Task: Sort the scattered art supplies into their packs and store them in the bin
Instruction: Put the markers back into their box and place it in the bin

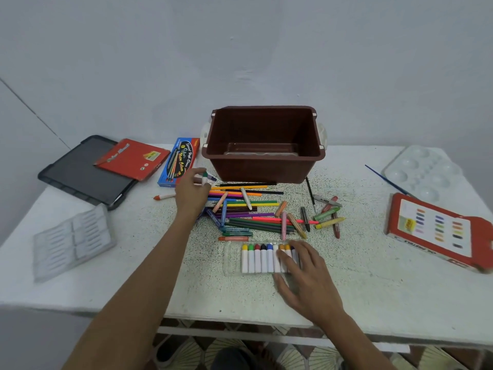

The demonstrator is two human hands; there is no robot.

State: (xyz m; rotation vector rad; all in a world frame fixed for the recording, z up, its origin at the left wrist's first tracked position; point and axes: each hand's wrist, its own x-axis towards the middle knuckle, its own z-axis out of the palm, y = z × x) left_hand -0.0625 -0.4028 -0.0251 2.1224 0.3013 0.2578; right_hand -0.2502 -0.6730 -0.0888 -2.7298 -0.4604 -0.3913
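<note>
Left hand [192,194] hovers over the far-left edge of the loose pile, thumb and fingers pinched on a white-bodied paint stick [205,178] with a green tip. A purple tip shows just beside it; whether that is a second stick in the same grip cannot be told. Right hand [302,271] lies flat, fingers spread and straight, on the right end of the clear tray [231,260] near the table's [133,276] front edge, holding nothing. Matching sticks already stand in the tray in a row, and its left end looks free.

The brown bin [264,166] sits behind the pile of coloured pencils [248,202] and holds no packs yet, only something clear at its bottom.

The likeliest slip is in seating the stick. The tray looks thin and light, so a push into a slot could skid or flex it and pop its neighbours loose if the flat hand lifts. The carry also passes over the round pencils, so a brushing wrist could send them rolling. An orange-tipped stick [163,196] lying apart to the left could be missed.
</note>
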